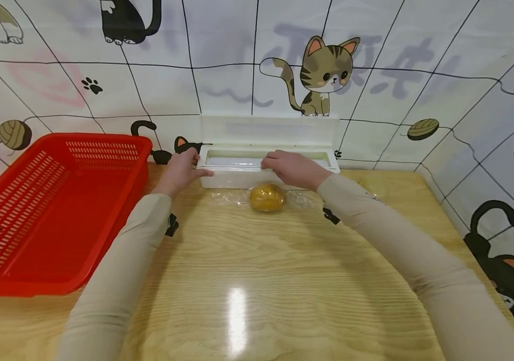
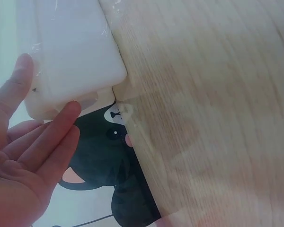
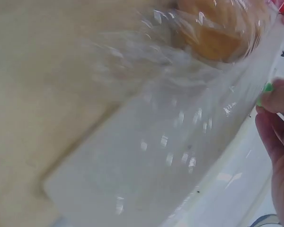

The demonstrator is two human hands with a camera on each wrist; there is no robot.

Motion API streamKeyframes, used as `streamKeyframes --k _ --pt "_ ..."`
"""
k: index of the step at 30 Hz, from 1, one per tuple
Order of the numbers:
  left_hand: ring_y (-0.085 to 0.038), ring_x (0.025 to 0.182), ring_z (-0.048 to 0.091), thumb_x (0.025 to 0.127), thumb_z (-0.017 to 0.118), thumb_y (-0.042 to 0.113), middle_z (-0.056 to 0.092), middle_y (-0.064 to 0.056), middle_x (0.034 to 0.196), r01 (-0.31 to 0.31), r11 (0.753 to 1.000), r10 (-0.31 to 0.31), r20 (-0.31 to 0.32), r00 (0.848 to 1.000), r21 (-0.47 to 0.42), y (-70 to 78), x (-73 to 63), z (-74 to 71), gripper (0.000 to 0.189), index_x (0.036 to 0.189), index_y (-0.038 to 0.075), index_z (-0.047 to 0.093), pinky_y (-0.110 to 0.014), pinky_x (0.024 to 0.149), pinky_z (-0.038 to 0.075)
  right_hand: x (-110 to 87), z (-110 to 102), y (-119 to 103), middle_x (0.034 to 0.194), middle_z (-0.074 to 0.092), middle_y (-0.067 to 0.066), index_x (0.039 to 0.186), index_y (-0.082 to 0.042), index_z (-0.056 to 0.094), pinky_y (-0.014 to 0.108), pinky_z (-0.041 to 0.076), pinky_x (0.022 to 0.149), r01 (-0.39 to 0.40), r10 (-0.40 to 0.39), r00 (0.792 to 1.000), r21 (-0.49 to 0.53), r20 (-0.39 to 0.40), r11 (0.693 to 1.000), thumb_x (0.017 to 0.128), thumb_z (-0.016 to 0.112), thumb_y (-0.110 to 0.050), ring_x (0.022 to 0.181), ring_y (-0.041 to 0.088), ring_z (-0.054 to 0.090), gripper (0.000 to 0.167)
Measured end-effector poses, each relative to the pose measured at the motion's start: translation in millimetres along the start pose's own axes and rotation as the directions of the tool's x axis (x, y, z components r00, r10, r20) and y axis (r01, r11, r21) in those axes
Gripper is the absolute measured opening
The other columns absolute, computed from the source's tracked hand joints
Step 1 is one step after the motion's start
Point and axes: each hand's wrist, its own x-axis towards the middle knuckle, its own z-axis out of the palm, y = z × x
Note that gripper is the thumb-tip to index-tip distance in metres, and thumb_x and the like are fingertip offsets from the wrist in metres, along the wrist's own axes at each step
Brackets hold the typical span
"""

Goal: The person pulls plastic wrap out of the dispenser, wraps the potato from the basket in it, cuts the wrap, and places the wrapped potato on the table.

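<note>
A long white cling film box (image 1: pixel 239 179) stands against the back wall with its lid (image 1: pixel 268 131) raised. My left hand (image 1: pixel 179 173) grips the box's left end, thumb at the front and fingers at the side, as the left wrist view also shows. Over the box's front edge my right hand (image 1: pixel 299 169) pinches a small green slider (image 3: pixel 265 93), best seen in the right wrist view. Clear cling film (image 3: pixel 180 109) stretches down the box's front to a round yellow-orange item (image 1: pixel 267 197). Film covers that item, and its kind is unclear.
A red plastic basket (image 1: pixel 65 210) sits on the left of the wooden table (image 1: pixel 257 271). Behind the box hangs a cat-patterned cloth (image 1: pixel 225 85), which continues along the right side. A dark wrist camera mount (image 1: pixel 330 215) is under the right sleeve.
</note>
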Motion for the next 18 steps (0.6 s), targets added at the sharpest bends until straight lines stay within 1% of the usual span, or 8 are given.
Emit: streamKeyframes --k 2,4,6,7,10,13,16,18 --pt "-0.038 0.106 0.053 0.083 0.078 0.024 0.059 -0.025 0.119 0.002 1.000 -0.002 0.003 1.000 0.003 -1.4 -0.7 -1.4 0.051 0.113 -0.004 0.049 -0.047 0.091 0.045 -10.6 2 5 0.115 0.063 0.011 0.108 -0.001 0.063 0.038 0.046 0.091 0.015 -0.014 0.999 0.033 -0.028 0.999 0.095 0.052 0.005 0.107 0.027 0.057 0.017" --pt "-0.038 0.106 0.052 0.083 0.078 0.025 0.058 -0.025 0.119 0.005 1.000 -0.005 0.009 1.000 0.007 -1.0 -1.4 -1.7 0.051 0.113 -0.004 0.049 -0.047 0.091 0.045 -17.9 2 7 0.115 0.064 0.012 0.110 -0.001 0.061 0.040 0.046 0.091 0.016 -0.013 0.999 0.054 -0.045 0.998 0.095 0.053 0.004 0.106 0.028 0.057 0.018" --pt "-0.038 0.105 0.052 0.083 0.077 0.025 0.059 -0.025 0.119 0.005 1.000 -0.006 0.008 1.000 0.015 0.6 -1.4 -1.1 0.050 0.112 -0.004 0.049 -0.047 0.091 0.045 -23.2 2 10 0.118 0.062 0.014 0.107 -0.002 0.059 0.041 0.047 0.090 0.013 -0.009 0.998 0.067 -0.059 0.998 0.093 0.056 0.004 0.107 0.029 0.058 0.015" --pt "-0.038 0.105 0.052 0.084 0.077 0.026 0.058 -0.025 0.119 0.009 1.000 -0.009 0.011 1.000 0.017 1.3 -2.2 -1.2 0.050 0.112 -0.004 0.049 -0.047 0.090 0.045 -24.1 2 9 0.115 0.063 0.013 0.111 -0.003 0.058 0.041 0.048 0.088 0.001 0.004 0.998 0.069 -0.062 0.998 0.093 0.057 0.004 0.103 0.029 0.058 0.019" --pt "-0.038 0.105 0.052 0.084 0.076 0.026 0.058 -0.025 0.120 0.021 1.000 -0.021 0.010 1.000 0.015 2.3 -4.5 -1.8 0.049 0.112 -0.004 0.049 -0.046 0.089 0.046 -20.3 2 7 0.112 0.063 0.012 0.119 -0.005 0.055 0.042 0.049 0.085 -0.026 0.031 0.997 0.073 -0.070 0.997 0.094 0.058 -0.001 0.098 0.028 0.060 0.025" --pt "-0.038 0.105 0.054 0.084 0.077 0.024 0.059 -0.026 0.121 0.026 1.000 -0.026 0.006 1.000 0.013 2.3 -5.6 -1.9 0.048 0.112 -0.003 0.049 -0.046 0.088 0.046 -10.8 6 5 0.111 0.065 0.009 0.120 -0.006 0.057 0.042 0.045 0.091 -0.037 0.041 0.995 0.040 -0.094 0.998 0.096 0.059 -0.008 0.099 0.027 0.059 0.025" --pt "-0.037 0.105 0.054 0.084 0.077 0.023 0.059 -0.026 0.121 0.021 1.000 -0.021 0.001 1.000 0.016 2.8 -5.8 -1.3 0.047 0.111 -0.003 0.049 -0.046 0.088 0.047 -3.4 8 5 0.105 0.066 0.006 0.114 -0.009 0.062 0.043 0.039 0.095 -0.046 0.042 0.992 -0.025 -0.121 0.999 0.096 0.060 -0.012 0.099 0.026 0.058 0.017" --pt "-0.037 0.104 0.054 0.084 0.077 0.023 0.059 -0.025 0.120 0.013 1.000 -0.013 -0.001 1.000 0.019 4.1 -5.4 -0.6 0.047 0.111 -0.003 0.049 -0.046 0.088 0.047 -1.8 9 6 0.103 0.066 0.003 0.107 -0.012 0.064 0.044 0.037 0.094 -0.051 0.042 0.989 -0.062 -0.140 0.997 0.096 0.062 -0.013 0.099 0.024 0.058 0.011"
